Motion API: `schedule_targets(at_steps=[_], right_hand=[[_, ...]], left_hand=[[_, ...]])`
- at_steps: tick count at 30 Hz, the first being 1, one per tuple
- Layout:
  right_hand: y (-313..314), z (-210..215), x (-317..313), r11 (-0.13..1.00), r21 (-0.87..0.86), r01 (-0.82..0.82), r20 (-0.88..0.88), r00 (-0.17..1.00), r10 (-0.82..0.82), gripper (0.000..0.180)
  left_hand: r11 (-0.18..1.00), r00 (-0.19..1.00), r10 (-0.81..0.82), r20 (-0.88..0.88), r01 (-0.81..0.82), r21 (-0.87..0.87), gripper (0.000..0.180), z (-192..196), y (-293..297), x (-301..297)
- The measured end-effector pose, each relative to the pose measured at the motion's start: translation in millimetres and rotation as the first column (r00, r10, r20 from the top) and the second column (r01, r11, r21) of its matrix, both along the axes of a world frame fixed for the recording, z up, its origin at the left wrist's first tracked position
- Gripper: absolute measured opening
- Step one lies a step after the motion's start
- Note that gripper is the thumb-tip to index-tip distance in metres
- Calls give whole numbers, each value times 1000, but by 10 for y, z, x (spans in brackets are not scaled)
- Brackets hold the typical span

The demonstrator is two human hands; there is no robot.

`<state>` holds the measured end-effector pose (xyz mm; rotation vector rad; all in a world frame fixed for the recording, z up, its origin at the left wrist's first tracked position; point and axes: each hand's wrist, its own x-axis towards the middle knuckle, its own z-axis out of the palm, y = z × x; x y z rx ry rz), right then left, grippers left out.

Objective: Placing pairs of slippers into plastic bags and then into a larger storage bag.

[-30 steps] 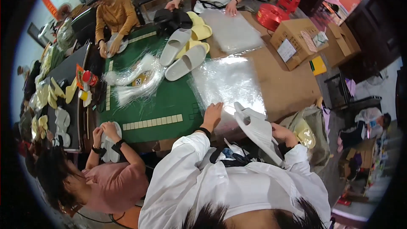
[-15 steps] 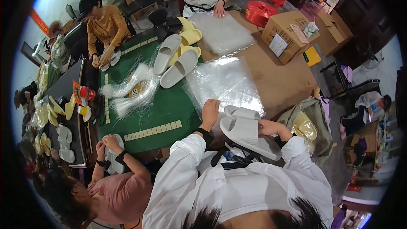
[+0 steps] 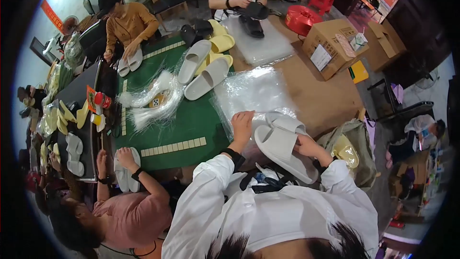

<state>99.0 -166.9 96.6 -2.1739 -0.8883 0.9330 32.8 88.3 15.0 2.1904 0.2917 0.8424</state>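
Observation:
A pair of light grey slippers [image 3: 277,145] lies tilted over the table's near edge, one slipper partly behind the other. My right hand [image 3: 308,146] grips the pair from the right side, its fingers partly hidden by the slippers. To their left, my left hand [image 3: 242,125] is closed at the near part of a clear plastic bag [image 3: 258,88], fingers pressed together on the film. The bag lies on top of other shiny film, and its near end reaches under the slippers' toes.
Grey slippers [image 3: 207,77] and yellow slippers [image 3: 221,43] sit on the green mat [image 3: 191,124], beside bundled clear strands [image 3: 151,98]. A carton [image 3: 330,48] stands far right, a sack [image 3: 362,139] near right. Three co-workers handle slippers around the table.
The slippers and my right hand have shifted slightly right. My left hand stays by the bag. The co-worker opposite now holds a black slipper above the far bags.

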Motion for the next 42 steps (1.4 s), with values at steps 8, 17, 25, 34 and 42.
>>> schedule_targets(at_steps=[8,17,25,34,42], right_hand=[[-18,-245,117,995,92,40,112,992,-50,35],[86,-117,129,1000,9,-29,158,987,27,33],[190,57,73,993,105,-61,32,998,58,36],[108,-167,116,991,131,-22,90,996,10,35],[81,-268,37,975,-14,221,551,816,-177,22]], left_hand=[[992,990,121,-71,-118,39,9,-46,-190,-57],[970,940,153,-304,-201,-133,16,-37,101,-42],[969,973,-4,-231,-54,-241,30,144,99,71],[912,963,-194,-185,107,-396,31,130,113,108],[971,953,-238,-190,231,-57,39,196,-328,57]])
